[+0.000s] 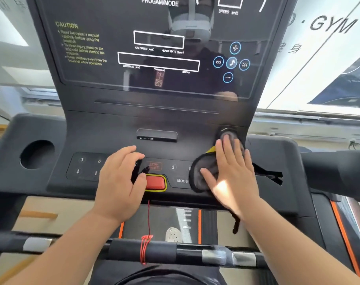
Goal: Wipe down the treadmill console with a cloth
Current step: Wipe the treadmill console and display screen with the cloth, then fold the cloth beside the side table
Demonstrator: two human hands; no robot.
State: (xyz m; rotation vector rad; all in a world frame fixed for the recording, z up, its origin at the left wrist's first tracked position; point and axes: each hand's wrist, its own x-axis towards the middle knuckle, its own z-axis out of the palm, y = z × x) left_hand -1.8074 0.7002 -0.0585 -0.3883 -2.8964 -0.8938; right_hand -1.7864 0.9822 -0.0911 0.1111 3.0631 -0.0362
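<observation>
Flat right hand presses a dark cloth onto the matte black treadmill console while the left hand rests beside the red stop key.

The right hand (pixel 230 173) lies open, fingers spread and palm down, on a dark grey, soft, crumpled cloth with a black bound edge and a yellow tag (pixel 203 173); the cloth sits flat on the console's right button area, under and just left of that palm, with a loose tail hanging below the wrist. The smooth black plastic treadmill console (pixel 105 128) rises beyond both hands into a glossy, reflective display panel (pixel 158 58). The left hand (pixel 119 182) is empty, fingers loosely curled on the keypad, thumb touching the rounded red rectangular stop key with yellow rim (pixel 155 183). A thin red cord (pixel 148 219) drops from that key between the forearms to the padded black handlebar (pixel 164 250). A round cup recess (pixel 37 154) lies left of the left hand.
</observation>
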